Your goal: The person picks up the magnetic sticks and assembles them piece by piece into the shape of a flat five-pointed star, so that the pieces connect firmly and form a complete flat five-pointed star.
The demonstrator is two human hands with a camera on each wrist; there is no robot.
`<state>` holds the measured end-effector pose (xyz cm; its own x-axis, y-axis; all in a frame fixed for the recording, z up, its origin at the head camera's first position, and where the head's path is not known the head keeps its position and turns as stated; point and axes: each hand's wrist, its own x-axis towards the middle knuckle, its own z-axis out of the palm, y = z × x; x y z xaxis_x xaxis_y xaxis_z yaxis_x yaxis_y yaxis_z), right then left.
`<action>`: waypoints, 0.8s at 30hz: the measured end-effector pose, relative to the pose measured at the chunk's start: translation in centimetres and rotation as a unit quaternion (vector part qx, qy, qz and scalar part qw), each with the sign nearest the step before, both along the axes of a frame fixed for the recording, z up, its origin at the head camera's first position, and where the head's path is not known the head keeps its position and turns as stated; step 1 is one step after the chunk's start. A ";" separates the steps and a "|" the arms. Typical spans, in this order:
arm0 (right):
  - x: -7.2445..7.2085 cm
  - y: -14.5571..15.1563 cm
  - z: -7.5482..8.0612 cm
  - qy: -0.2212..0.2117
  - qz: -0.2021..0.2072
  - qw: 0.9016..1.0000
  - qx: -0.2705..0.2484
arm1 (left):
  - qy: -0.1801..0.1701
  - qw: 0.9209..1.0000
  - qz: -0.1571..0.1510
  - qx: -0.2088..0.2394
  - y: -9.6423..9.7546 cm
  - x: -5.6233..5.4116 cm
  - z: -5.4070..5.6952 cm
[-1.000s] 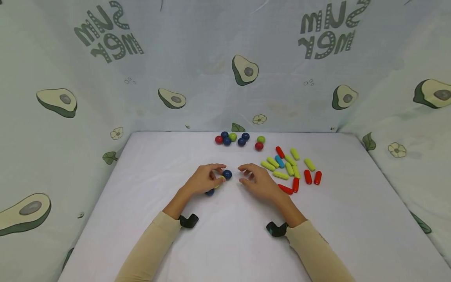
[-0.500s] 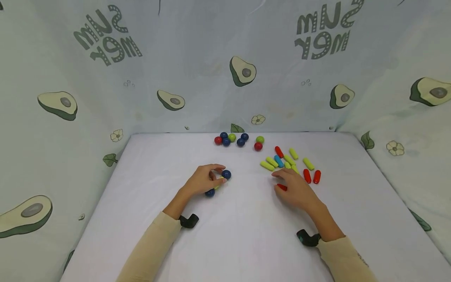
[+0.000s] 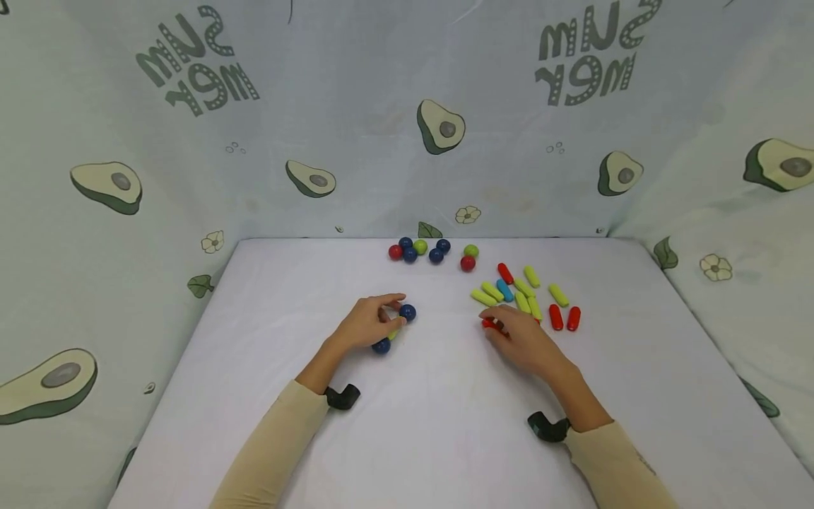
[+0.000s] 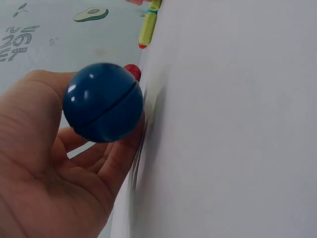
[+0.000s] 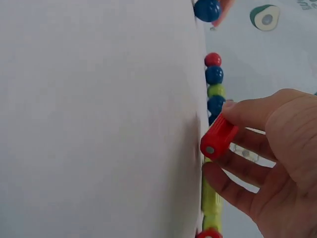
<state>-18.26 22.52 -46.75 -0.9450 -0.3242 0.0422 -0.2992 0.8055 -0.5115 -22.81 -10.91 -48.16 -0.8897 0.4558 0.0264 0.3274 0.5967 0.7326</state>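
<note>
My left hand [image 3: 369,322] holds a short yellow-green rod [image 3: 392,334], mostly covered by the fingers, with a dark blue ball [image 3: 408,312] at its far end and another blue ball [image 3: 381,346] at its near end. In the left wrist view the near blue ball [image 4: 103,102] hides much of the grip. My right hand [image 3: 524,343] pinches a red rod [image 5: 218,138] between thumb and fingers, low over the table at the near side of the rod group. A small grey disc shows in the rod's end in the right wrist view.
Several yellow-green rods [image 3: 523,303], a blue rod [image 3: 504,290] and more red rods [image 3: 556,317] lie right of centre. Along the back edge sit blue balls [image 3: 436,256], green balls [image 3: 470,251] and red balls [image 3: 468,264]. A printed cloth [image 3: 375,85] hangs behind the white table [image 3: 407,438].
My right hand has gone from beside the left hand over to the rods on the right, picked up a red rod and drawn it slightly left. The left hand has stayed almost still.
</note>
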 end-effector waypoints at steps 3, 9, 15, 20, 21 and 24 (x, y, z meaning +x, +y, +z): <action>-0.5 -1.5 0.1 -0.017 0.009 1.000 -0.023 | -0.006 1.000 -0.009 0.000 0.1 0.2 0.1; -1.4 -4.4 -0.1 -0.032 0.019 0.997 -0.066 | -0.023 0.999 -0.009 0.020 0.2 0.3 0.1; -2.2 -6.6 -0.8 -0.038 0.014 0.995 -0.092 | -0.031 0.999 -0.013 0.035 0.4 0.1 -0.3; -2.5 -8.0 -1.3 -0.038 0.022 0.992 -0.119 | -0.026 0.999 -0.013 0.038 0.5 0.0 -0.6; -2.5 -8.2 -1.4 -0.037 0.025 0.992 -0.122 | -0.026 0.999 -0.014 0.039 0.6 0.0 -0.6; -2.5 -8.8 -1.6 -0.030 0.033 0.991 -0.128 | -0.028 0.999 -0.015 0.040 0.6 0.1 -0.5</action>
<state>-20.77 13.77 -48.31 -0.9256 -0.3712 0.0746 -0.3092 0.6273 -0.7147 -22.74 -10.27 -48.67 -0.8769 0.4805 0.0153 0.3021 0.5260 0.7950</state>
